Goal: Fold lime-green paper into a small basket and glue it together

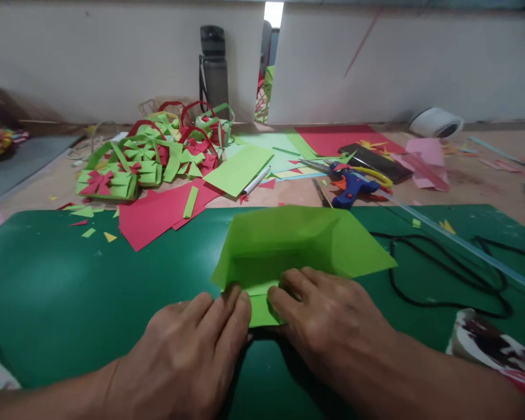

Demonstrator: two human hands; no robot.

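Observation:
A sheet of light green paper (pixel 289 230), folded and standing up partly like an open box, rests on the green mat. Its near edge is folded into a flap. My left hand (pixel 192 335) is closed on the left end of that flap, thumb and fingers pressed together. At the right end, my right hand (pixel 328 309) grips the flap with bent fingers. Between the hands a strip of the flap shows. The paper's right side flares outward to a point. Parts of the fold lie hidden under my fingers.
Several small green and red paper baskets (pixel 109 178) stand at the back left near a dark bottle (pixel 213 76). Red paper (pixel 157 213), a marker (pixel 258 179), scissors (pixel 319 166) and a blue glue gun (pixel 352 188) lie beyond the mat (pixel 91 291). A black cord (pixel 441 300) curls at right.

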